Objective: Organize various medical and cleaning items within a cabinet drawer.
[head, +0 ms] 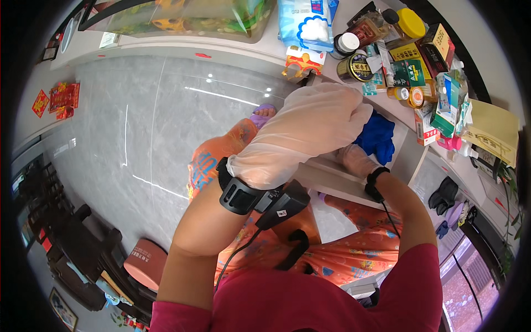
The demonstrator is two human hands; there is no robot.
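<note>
My left hand (327, 118), in a loose translucent plastic glove, reaches over the open white drawer (400, 139). Its fingers look curled downward, but the fingertips are hidden. Below it, inside the drawer, my right hand (356, 161) wears a similar glove, with its far part covered by the left hand. A crumpled blue cloth item (377, 135) lies in the drawer beside both hands. Whether either hand grips it cannot be seen. A black strap with a device (242, 195) circles my left wrist, and another strap (375, 182) circles the right.
Bottles, jars and medicine boxes crowd the cabinet top (327, 68), near a blue-and-white packet (309, 29) and a clear tank (199, 18). The drawer front (344, 180) juts toward my knees. Shoes (444, 195) stand at right, a pink stool (145, 261) at left.
</note>
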